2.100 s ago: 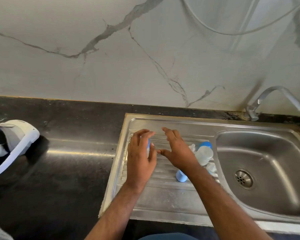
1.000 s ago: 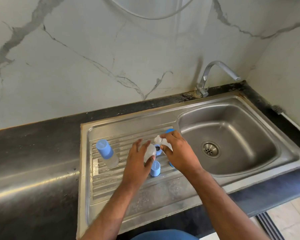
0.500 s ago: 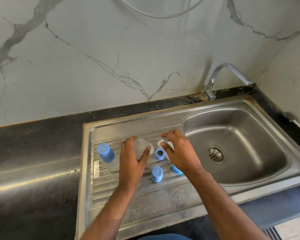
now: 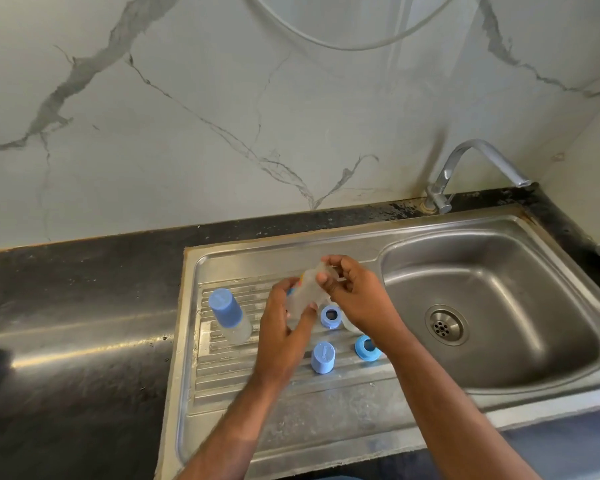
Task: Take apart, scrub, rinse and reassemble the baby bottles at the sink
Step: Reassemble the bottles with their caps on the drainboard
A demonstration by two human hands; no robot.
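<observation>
Both hands grasp one clear bottle (image 4: 307,292) above the drainboard: left hand (image 4: 284,327) round its body, right hand (image 4: 357,299) pinching its top. Capped bottle (image 4: 229,317) stands left of them; three blue caps (image 4: 323,358) just below.

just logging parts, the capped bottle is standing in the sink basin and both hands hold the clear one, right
Not quite. The head view shows the capped bottle standing on the ribbed drainboard, left of the basin. The left hand and right hand do hold the clear bottle.
</observation>
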